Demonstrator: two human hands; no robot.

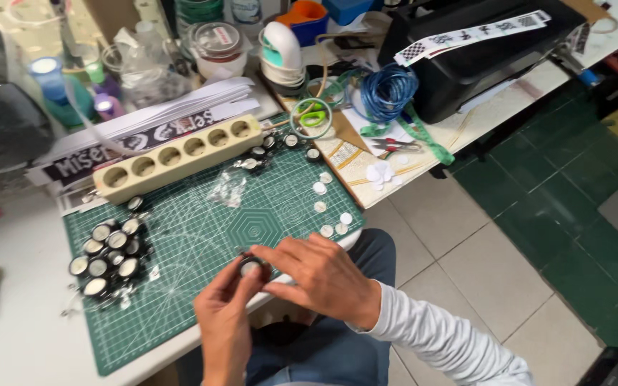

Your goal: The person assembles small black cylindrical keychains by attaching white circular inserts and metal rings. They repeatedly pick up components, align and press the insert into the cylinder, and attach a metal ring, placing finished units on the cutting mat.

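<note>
My left hand (224,306) and my right hand (320,275) meet over the near edge of a green cutting mat (202,229). Between their fingertips they hold one small round black button part (250,267) with a pale face. A pile of several similar round black pieces (109,256) lies on the mat to the left. Small white discs (327,207) are scattered along the mat's right edge. A clear plastic bag (229,187) lies mid-mat.
A cream wooden block with round holes (177,155) lies across the mat's far edge, printed sheets (137,132) behind it. Further back are jars, a tape roll (312,116), blue coiled wire (386,91), pliers (393,146) and a black printer (481,50). Tiled floor lies to the right.
</note>
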